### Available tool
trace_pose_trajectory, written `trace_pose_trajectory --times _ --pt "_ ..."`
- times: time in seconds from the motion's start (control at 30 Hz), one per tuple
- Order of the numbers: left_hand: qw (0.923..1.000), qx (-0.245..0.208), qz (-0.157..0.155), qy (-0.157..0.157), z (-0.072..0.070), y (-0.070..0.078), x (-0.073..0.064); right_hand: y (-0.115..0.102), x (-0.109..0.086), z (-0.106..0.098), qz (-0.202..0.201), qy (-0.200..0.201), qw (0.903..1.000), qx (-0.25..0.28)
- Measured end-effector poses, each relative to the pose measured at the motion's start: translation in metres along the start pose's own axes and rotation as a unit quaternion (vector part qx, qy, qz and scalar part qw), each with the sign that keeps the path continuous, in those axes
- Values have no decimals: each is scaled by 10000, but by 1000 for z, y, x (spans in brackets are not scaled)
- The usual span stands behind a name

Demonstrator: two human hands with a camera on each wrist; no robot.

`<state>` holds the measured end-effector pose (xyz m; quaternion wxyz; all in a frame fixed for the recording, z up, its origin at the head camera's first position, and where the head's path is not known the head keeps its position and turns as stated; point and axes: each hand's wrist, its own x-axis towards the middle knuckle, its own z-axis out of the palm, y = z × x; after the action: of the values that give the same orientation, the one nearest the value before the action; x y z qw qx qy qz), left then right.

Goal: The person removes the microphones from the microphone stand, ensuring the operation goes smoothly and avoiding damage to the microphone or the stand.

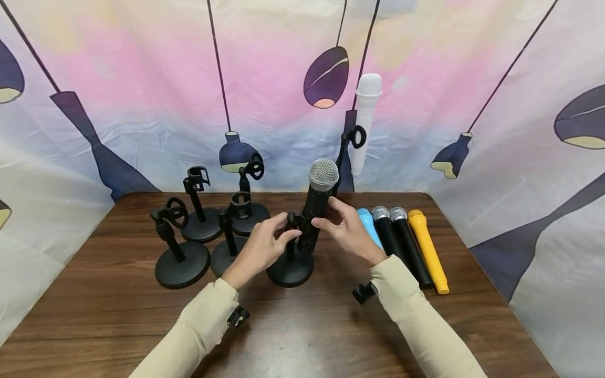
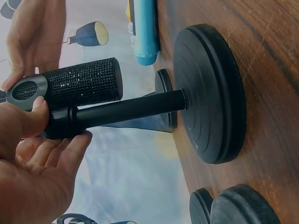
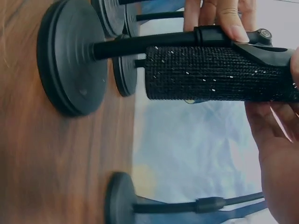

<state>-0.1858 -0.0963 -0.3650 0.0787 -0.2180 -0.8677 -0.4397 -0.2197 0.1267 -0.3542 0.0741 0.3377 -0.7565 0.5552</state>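
Observation:
My left hand (image 1: 263, 247) pinches the upper part of a black desktop microphone stand (image 1: 290, 270), thumb on one side of its collar and fingers on the other in the left wrist view. A black studded microphone (image 1: 315, 210) with a silver mesh head leans nearly upright against this stand, inside its clip (image 3: 266, 55). My right hand (image 1: 348, 231) holds the microphone around its upper body. The lower end of the microphone (image 2: 86, 84) hangs beside the pole, above the round base (image 2: 205, 93). Part of the clip is hidden by the fingers and the microphone.
Several black microphone stands (image 1: 181, 265) are grouped on the left of the wooden table (image 1: 293, 341). A white microphone (image 1: 366, 123) rises at another stand's clip (image 1: 357, 136) behind. To the right lie a blue microphone (image 1: 369, 227), two black ones and a yellow microphone (image 1: 427, 252).

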Motion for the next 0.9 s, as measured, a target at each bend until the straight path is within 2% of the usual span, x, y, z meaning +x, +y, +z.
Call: trace_pose_trajectory --times 0.17,0.27,0.33,0.47,0.53,0.8,0.9 --pt "10000 -7 14 -23 0 0 -1 -4 0 0 -196 192 9976 -632" --pt "10000 -23 37 -37 0 0 -1 -5 0 -1 -179 236 9968 -748" --pt "10000 -37 78 -49 0 0 0 -6 -1 -2 -112 216 9979 -607" --pt "9999 -71 111 -86 1 2 0 -3 -3 -3 140 -4 9997 175" --pt "9999 -59 127 -97 2 2 1 -2 -3 -3 242 -72 9989 398" --pt "9999 -94 63 -64 2 1 0 -7 2 -6 102 -32 9983 -581" --pt "9999 -96 22 -105 2 0 0 -9 3 -8 164 -111 9981 -587"
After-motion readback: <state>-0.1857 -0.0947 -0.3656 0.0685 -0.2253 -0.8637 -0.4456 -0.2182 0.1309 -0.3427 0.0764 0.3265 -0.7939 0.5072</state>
